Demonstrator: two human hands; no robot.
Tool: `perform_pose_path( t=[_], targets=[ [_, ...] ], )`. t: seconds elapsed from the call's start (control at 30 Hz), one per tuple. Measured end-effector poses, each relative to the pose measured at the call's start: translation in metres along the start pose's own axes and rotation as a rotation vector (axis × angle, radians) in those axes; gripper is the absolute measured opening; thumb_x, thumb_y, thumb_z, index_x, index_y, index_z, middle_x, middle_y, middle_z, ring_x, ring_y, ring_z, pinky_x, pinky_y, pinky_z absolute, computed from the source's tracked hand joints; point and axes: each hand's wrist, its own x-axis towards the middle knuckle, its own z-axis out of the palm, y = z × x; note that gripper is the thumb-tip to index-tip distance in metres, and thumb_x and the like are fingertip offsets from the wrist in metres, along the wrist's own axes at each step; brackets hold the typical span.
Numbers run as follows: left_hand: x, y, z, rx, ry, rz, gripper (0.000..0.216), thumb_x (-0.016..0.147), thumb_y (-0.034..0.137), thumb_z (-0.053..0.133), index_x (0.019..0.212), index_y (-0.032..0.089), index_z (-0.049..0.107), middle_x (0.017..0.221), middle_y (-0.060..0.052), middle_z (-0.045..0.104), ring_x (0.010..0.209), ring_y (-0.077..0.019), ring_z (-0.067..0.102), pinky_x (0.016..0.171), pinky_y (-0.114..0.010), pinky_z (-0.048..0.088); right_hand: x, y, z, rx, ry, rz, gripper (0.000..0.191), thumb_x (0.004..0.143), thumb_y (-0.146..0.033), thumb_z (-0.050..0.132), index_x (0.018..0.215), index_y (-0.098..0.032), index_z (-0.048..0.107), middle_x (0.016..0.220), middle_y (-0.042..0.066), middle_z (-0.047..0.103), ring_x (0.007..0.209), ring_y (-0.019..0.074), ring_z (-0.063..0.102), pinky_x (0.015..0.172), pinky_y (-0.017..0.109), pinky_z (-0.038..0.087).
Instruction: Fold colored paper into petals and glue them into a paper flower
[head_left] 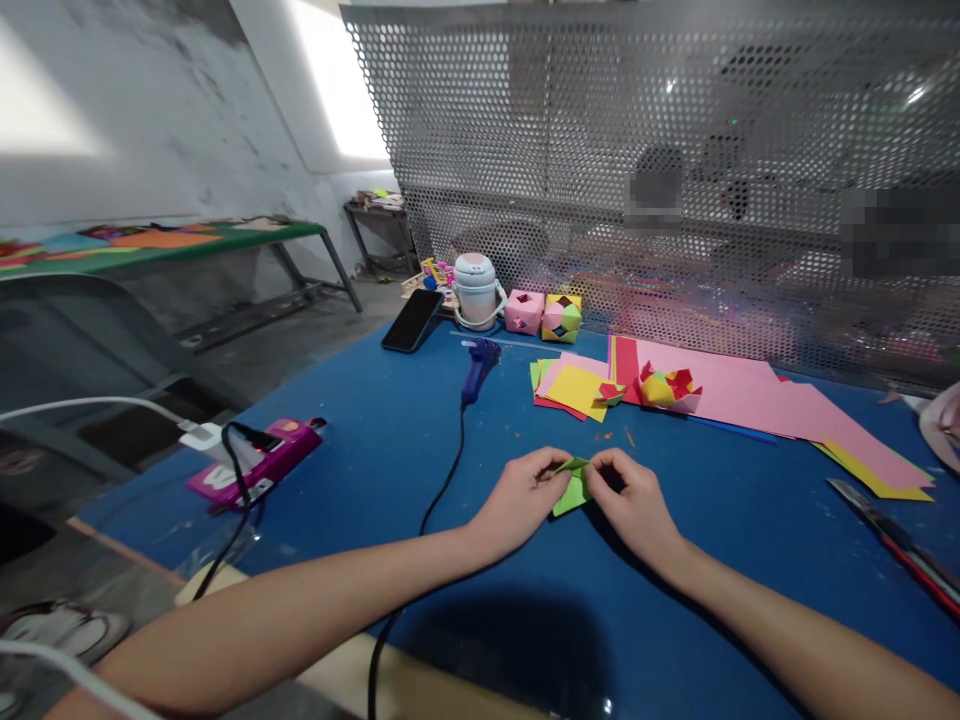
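Note:
A small folded piece of green paper (573, 494) is held just above the blue table, between my two hands. My left hand (529, 492) pinches its left side with thumb and fingers. On the other side, my right hand (628, 500) grips the upper right edge in the same way. The fingers hide parts of the folds. Beyond my hands lie a stack of coloured paper squares (574, 388) and a folded red, yellow and pink paper shape (667, 388). A blue glue gun (480, 368) rests to the left of them, its black cord running toward me.
A magenta power strip (281, 458) with plugs sits at the left. At the back stand a phone (412, 320), a white jug (475, 290) and two paper cubes (544, 315) before a perforated metal screen (525, 150). Pink sheets (735, 390) and a cutter (892, 535) lie right.

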Motion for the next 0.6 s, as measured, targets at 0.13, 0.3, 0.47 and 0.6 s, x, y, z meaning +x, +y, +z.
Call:
perform_pose_path(
  t=[0.13, 0.3, 0.47, 0.6],
  targets=[
    [0.0001, 0.0002, 0.0017, 0.028, 0.012, 0.003, 0.014, 0.075, 0.018, 0.048, 0.079, 0.015, 0.061, 0.072, 0.001, 0.060, 0.068, -0.0117, 0.053, 0.063, -0.021, 0.041, -0.0029, -0.0014, 0.0005, -0.065, 0.004, -0.131, 0.013, 0.081, -0.021, 0.050, 0.068, -0.018, 0.053, 0.064, 0.000, 0.056, 0.062, 0.0129, 0.050, 0.061, 0.024, 0.039],
    [0.0012, 0.0007, 0.0003, 0.038, 0.021, -0.005, 0.014, 0.070, 0.011, 0.047, 0.074, 0.016, 0.060, 0.070, 0.002, 0.060, 0.069, -0.0118, 0.053, 0.066, -0.021, 0.041, -0.0043, -0.0052, -0.0002, -0.092, -0.010, -0.216, 0.011, 0.081, -0.018, 0.050, 0.070, -0.018, 0.053, 0.065, 0.000, 0.057, 0.062, 0.0125, 0.050, 0.061, 0.025, 0.038],
    [0.0015, -0.0007, 0.0003, 0.014, 0.025, -0.022, 0.014, 0.069, 0.012, 0.047, 0.073, 0.015, 0.060, 0.067, 0.002, 0.058, 0.065, -0.0112, 0.051, 0.061, -0.021, 0.040, -0.0044, -0.0040, 0.0009, -0.081, -0.026, -0.212, 0.008, 0.080, -0.020, 0.051, 0.073, -0.018, 0.053, 0.067, 0.001, 0.057, 0.063, 0.0127, 0.050, 0.061, 0.025, 0.039],
    [0.0012, -0.0023, 0.0018, -0.013, 0.005, -0.034, 0.013, 0.068, 0.012, 0.047, 0.075, 0.015, 0.059, 0.068, 0.002, 0.056, 0.064, -0.0105, 0.051, 0.059, -0.020, 0.040, -0.0036, -0.0021, 0.0012, -0.061, -0.013, -0.182, 0.009, 0.080, -0.017, 0.048, 0.072, -0.018, 0.053, 0.065, 0.000, 0.056, 0.062, 0.0125, 0.050, 0.059, 0.023, 0.039]
  ],
)
